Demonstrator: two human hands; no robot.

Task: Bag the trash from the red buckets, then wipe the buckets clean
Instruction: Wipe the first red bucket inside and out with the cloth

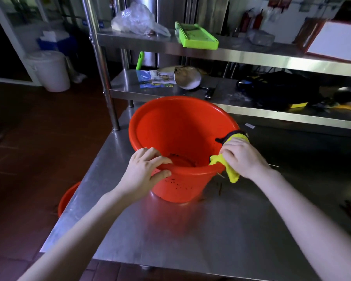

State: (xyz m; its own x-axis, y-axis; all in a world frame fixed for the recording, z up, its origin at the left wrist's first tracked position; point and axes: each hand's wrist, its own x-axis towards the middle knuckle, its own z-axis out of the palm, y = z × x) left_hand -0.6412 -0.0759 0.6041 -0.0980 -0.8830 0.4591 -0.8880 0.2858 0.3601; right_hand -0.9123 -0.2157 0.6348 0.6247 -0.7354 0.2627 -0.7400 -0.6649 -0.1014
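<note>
Steel table (170, 230) carries the bucket (180, 128) directly ahead of you, where your left hand (144, 171) grips its near rim, fingers curled inside, and your right hand (241, 157) clutches the cloth (233, 175) over the right rim, the interior lying just left of it.

Head view (close), forward and down

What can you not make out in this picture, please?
Head view:
- Bottom of the red bucket: mostly hidden behind its near wall and the left hand.
- Second red bucket on the floor: only an edge shows; the table covers the rest.
- Yellow cloth: the middle is under the right hand.
- Dark things on the lower shelf: too dim to identify.
</note>
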